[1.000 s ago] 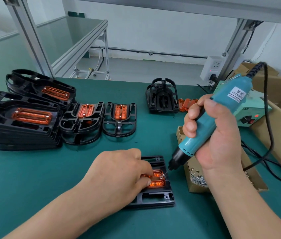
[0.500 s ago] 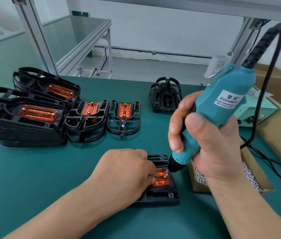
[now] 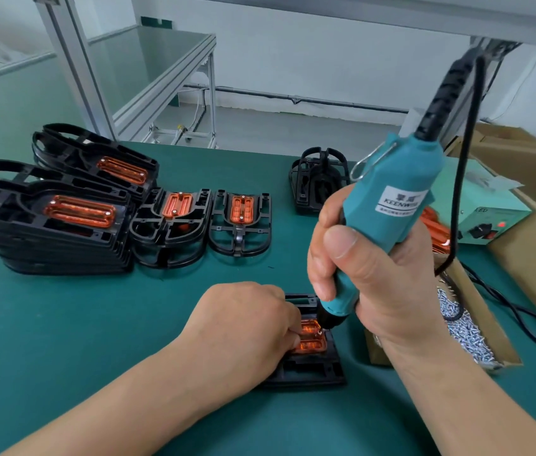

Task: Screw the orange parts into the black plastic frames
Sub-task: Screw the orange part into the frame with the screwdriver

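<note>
At a green bench (image 3: 63, 340), we see the right hand (image 3: 375, 274) clenched around a teal electric screwdriver (image 3: 391, 205), its black tip pressed down on the far right corner of an orange part (image 3: 311, 340) seated in a black plastic frame (image 3: 312, 370). The left hand (image 3: 243, 327) rests on that frame's left side, its fingers (image 3: 294, 330) curled onto the orange part and pinning it down. Just right of the frame stands a cardboard box of screws (image 3: 464, 327). Far left of the frame we see a stack of assembled frames (image 3: 46, 225), with two more flat frames (image 3: 240, 222) beside the stack, each carrying an orange insert. Behind the frame, past the screwdriver, sits an empty black frame (image 3: 312, 182); to its right is a teal power supply (image 3: 490, 209).
</note>
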Motion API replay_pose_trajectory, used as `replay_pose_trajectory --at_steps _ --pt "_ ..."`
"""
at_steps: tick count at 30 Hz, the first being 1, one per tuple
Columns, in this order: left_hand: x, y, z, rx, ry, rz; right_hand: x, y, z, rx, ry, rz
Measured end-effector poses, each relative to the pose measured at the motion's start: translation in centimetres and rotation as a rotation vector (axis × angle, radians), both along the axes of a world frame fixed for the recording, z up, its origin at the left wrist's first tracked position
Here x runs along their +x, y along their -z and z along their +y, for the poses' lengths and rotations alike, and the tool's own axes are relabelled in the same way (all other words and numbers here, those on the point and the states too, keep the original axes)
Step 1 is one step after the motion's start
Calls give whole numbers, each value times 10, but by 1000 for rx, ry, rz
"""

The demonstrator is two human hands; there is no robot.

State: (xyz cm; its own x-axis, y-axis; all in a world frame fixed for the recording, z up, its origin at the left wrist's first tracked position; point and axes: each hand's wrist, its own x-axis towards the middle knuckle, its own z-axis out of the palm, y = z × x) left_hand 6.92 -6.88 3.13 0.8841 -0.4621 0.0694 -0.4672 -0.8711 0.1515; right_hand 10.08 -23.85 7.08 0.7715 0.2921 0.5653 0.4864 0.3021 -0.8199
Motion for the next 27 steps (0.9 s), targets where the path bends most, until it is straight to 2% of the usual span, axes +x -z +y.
replay_pose_trajectory --at_steps 9,14,19,22,25,27 --pt "1 1 0 -15 9 22 2 1 -5 31 34 16" --pt "1 -3 1 9 27 36 -1 -3 -10 120 22 33" --pt "-1 -1 0 41 45 -1 -6 -7 -9 99 36 -2" --pt "0 0 0 61 60 -6 -1 -15 -10 197 125 26" --pt "-1 -2 6 -8 86 15 6 -13 -20 346 214 119" --pt "1 -8 16 -174 51 125 9 -6 -28 405 275 195"
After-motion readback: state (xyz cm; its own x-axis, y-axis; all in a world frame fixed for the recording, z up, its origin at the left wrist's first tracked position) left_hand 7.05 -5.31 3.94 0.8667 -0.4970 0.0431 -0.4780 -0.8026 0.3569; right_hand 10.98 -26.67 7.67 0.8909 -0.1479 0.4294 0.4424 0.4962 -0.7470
